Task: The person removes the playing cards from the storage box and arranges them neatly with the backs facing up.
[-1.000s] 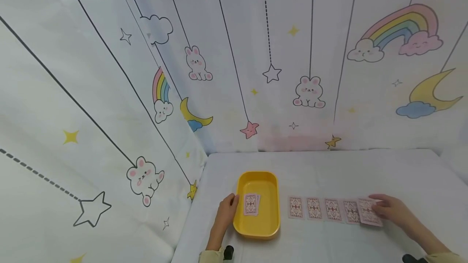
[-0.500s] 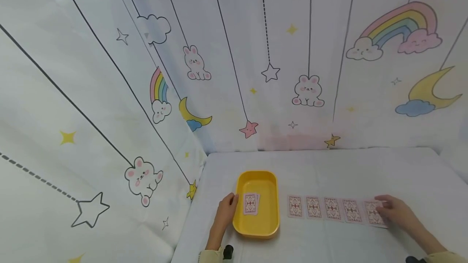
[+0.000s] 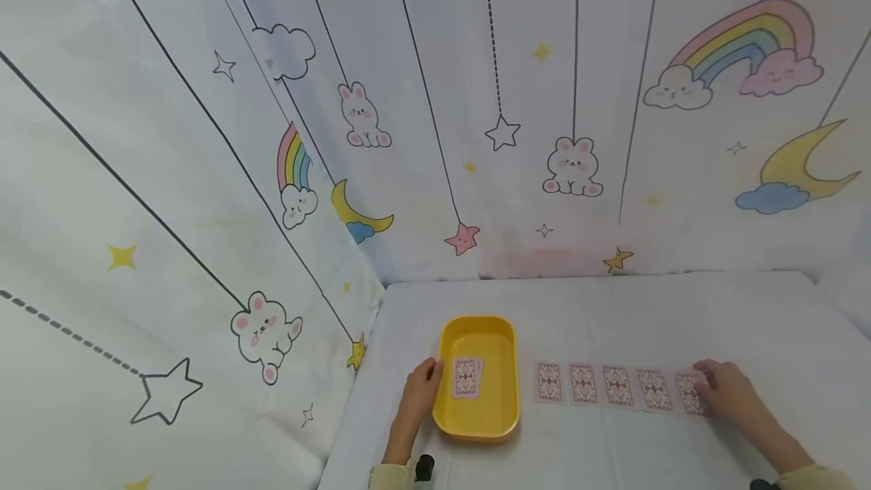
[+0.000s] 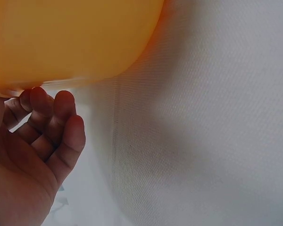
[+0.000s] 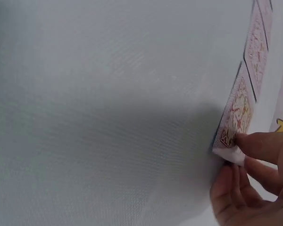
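Note:
My left hand (image 3: 420,390) holds the left side of a yellow plastic tray (image 3: 491,416); in the left wrist view its curled fingers (image 4: 66,101) meet the tray's edge. At the right end of a row of face-down playing cards, my right hand (image 3: 733,397) pinches the last playing card (image 3: 689,390). The right wrist view has the thumb on top of this card (image 5: 237,113) at its near end, the other fingers curled by its edge. Its back carries a red ornate pattern with a pale border.
Several more face-down cards (image 3: 618,386) stretch leftward in a line between the tray and my right hand. Overlapping cards (image 3: 466,378) lie inside the tray. A white cloth covers the table (image 3: 578,460), and a printed curtain (image 3: 517,203) hangs behind it.
The last card, earlier overlapping its left neighbour, was drawn to the right by my right hand, then shifted slightly back left into line with the row. The left hand stays at the tray.

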Demonstrator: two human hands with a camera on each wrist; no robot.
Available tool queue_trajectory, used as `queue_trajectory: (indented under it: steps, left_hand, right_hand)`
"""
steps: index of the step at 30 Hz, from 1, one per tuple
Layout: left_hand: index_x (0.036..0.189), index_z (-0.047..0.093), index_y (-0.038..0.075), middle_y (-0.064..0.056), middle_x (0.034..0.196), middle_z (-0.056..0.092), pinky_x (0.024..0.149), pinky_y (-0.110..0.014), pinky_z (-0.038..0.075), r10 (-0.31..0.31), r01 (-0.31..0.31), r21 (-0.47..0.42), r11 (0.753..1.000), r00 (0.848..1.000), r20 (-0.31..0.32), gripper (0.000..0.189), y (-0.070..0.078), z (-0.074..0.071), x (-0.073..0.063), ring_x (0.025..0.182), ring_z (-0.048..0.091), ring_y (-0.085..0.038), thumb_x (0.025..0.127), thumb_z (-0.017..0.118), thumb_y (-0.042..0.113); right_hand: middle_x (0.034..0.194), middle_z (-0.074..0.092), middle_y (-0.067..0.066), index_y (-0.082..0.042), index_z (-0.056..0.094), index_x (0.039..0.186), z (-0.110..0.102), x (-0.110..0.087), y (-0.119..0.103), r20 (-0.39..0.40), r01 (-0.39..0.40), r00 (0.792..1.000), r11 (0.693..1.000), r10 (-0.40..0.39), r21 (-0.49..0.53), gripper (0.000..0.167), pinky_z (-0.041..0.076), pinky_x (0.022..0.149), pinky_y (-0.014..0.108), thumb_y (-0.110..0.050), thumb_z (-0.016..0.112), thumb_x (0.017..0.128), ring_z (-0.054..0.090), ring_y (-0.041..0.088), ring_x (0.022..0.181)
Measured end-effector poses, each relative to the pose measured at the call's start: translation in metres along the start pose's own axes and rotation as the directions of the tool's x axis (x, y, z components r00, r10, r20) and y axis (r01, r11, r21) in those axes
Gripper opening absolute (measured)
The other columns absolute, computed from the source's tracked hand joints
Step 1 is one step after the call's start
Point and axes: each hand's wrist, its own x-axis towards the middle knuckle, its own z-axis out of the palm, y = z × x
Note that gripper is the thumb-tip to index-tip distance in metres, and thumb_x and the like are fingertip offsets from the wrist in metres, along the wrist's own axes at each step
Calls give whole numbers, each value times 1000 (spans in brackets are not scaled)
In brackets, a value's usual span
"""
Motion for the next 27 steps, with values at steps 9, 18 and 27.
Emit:
queue_trajectory:
  steps: [9, 18, 27]
  left_hand:
    - [92, 57, 11, 3, 74, 50, 56, -23, 38, 0, 0, 9, 1000, 1000, 1, 35, -2, 1, 1, 67, 48, -11, 106, 46, 41]
    - [88, 54, 14, 2, 74, 49, 56, -24, 37, 1, -1, -8, 1000, 1000, 1, 32, -3, 0, 0, 67, 48, -12, 107, 46, 39]
    - [89, 55, 14, 3, 74, 49, 56, -23, 38, 17, -17, -17, 1000, 1000, -6, 32, -3, 0, -1, 67, 48, -12, 106, 47, 40]
  right_hand:
    - [90, 61, 20, 8, 65, 100, -1, -5, -8, -8, -35, 999, 997, 35, -73, 19, 49, 73, 50, -7, 64, 88, 59, 30, 81]
    - [97, 59, 29, 5, 68, 102, 1, -12, -11, -44, -25, 999, 998, 23, -62, 26, 48, 76, 56, -20, 66, 93, 61, 40, 86]
    - [108, 56, 37, 10, 61, 114, -5, -16, -24, -89, -24, 996, 998, 18, -60, 45, 46, 81, 63, -30, 66, 96, 57, 51, 97]
